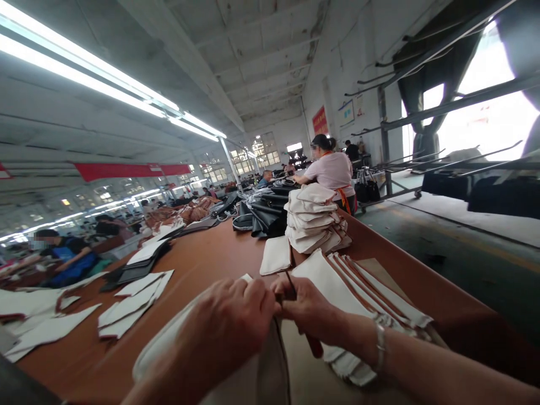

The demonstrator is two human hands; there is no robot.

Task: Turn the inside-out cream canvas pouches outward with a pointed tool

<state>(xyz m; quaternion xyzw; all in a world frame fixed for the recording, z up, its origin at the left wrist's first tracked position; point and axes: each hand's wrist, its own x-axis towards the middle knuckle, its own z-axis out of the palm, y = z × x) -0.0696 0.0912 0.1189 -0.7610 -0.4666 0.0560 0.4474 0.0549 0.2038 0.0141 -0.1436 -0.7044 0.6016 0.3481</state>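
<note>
My left hand [230, 315] is closed on the edge of a cream bag panel [162, 343], which stretches below it with a dark grey-brown lining side [272, 365]. My right hand [310, 306] is closed around a slim tool with a reddish-brown handle [314, 346]. Its thin dark end [291, 284] sticks up between the fingers, and its exact kind is hard to tell. Both hands meet at the panel's upper edge, fingertips almost touching. The spot between them is largely covered by the fingers.
Fanned cream panels with brown edges [363, 287] lie right of my hands. Behind them rise a tall stack of cream pieces [314, 219] and black bags [268, 211]. More cream pieces [130, 304] lie left on the brown table [202, 247]. A co-worker [331, 171] stands beyond; metal racks [383, 135] stand right.
</note>
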